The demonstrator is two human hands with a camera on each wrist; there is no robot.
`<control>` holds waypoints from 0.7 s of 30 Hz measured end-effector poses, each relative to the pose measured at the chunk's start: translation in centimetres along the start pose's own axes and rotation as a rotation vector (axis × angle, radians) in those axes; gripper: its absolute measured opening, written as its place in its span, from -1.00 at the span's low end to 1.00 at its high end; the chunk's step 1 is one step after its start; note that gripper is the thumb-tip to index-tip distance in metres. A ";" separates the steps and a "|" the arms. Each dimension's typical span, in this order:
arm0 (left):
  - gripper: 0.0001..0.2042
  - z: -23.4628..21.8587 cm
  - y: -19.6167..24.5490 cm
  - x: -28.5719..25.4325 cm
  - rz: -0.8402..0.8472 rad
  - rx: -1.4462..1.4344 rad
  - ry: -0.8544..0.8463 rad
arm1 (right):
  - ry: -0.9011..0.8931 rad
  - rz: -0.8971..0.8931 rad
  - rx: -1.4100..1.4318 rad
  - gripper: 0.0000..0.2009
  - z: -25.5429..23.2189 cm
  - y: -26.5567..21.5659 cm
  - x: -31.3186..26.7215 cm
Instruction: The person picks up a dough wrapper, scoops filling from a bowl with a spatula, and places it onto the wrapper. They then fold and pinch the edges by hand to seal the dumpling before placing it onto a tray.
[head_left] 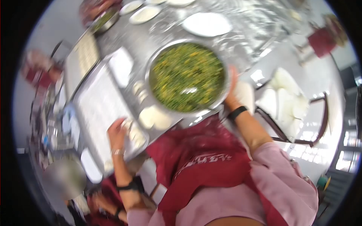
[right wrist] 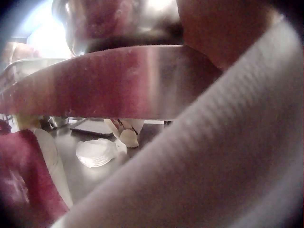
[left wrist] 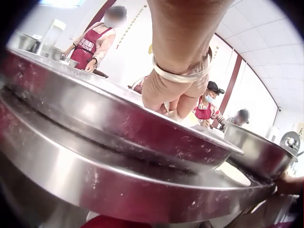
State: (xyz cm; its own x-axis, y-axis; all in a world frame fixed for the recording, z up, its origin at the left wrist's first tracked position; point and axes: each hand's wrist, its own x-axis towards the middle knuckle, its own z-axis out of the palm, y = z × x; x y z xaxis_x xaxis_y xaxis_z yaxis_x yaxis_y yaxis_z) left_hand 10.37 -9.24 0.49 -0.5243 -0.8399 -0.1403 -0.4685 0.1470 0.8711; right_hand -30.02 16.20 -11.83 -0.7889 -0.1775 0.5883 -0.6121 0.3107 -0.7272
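Note:
My left hand reaches down into a shallow metal tray. Its fingers are bent beside a short row of pale dumplings near the tray's front corner. In the left wrist view the fingertips of this hand pinch a pale dumpling, mostly hidden behind the fingers. My right hand lies along the outer side of a large steel bowl, fingers extended against its wall. Chopped green and yellow filling fills the bowl. Round dough wrappers lie between bowl and tray.
A white oval plate stands beyond the bowl on the floury metal table. Another tray with rows of pale pieces is at the left. People in red aprons work around the table. A chair stands at the right.

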 end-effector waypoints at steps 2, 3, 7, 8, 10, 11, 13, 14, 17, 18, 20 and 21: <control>-0.62 -0.1 2.1 -1.2 -0.169 -0.415 -0.050 | -0.085 0.012 -0.169 -0.65 -0.2 -0.9 0.7; -0.60 -0.4 2.9 -1.6 -0.175 -0.538 -0.056 | -0.187 0.107 -0.230 -0.65 -0.5 -1.5 1.4; -0.62 0.4 5.3 -3.0 -0.183 -0.901 -0.141 | -0.445 -0.006 -0.186 -0.63 -2.8 -4.0 5.7; -0.63 1.1 6.4 -3.4 -0.189 -0.958 -0.151 | -0.485 -0.022 -0.172 -0.62 -2.4 -2.8 6.9; -0.66 2.3 8.8 -4.3 -0.208 -1.065 -0.187 | -0.507 -0.202 -0.247 -0.53 -1.5 0.0 8.6; -0.67 2.9 9.7 -4.6 -0.196 -1.082 -0.211 | -0.439 -0.214 -0.348 -0.55 -1.0 1.3 9.0; -0.67 4.1 11.0 -5.2 -0.175 -1.116 -0.260 | -0.304 -0.233 -0.550 -0.59 -0.2 1.8 9.7; -0.65 4.9 11.6 -5.6 -0.177 -1.139 -0.257 | -0.310 -0.249 -0.609 -0.47 -0.2 2.1 10.7; -0.63 6.9 12.7 -6.6 -0.205 -1.259 -0.385 | -0.482 0.070 -0.710 -0.28 0.4 2.3 14.1; -0.62 7.6 13.2 -7.1 -0.220 -1.287 -0.385 | -0.456 0.093 -0.719 -0.27 0.4 2.5 14.9; -0.63 8.5 13.9 -7.9 -0.239 -1.353 -0.457 | -0.413 0.136 -0.732 -0.24 0.3 2.9 15.9; -0.63 8.7 14.1 -8.3 -0.249 -1.385 -0.491 | -0.385 0.127 -0.698 -0.23 0.3 2.8 16.2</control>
State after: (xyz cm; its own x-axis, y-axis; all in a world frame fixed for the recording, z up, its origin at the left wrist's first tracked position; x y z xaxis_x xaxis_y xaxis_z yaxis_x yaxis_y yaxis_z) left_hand 1.90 4.34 9.85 -0.8476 -0.4714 -0.2437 0.3035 -0.8073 0.5061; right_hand -44.53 13.96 -4.48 -0.8911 -0.3712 0.2609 -0.4422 0.8392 -0.3165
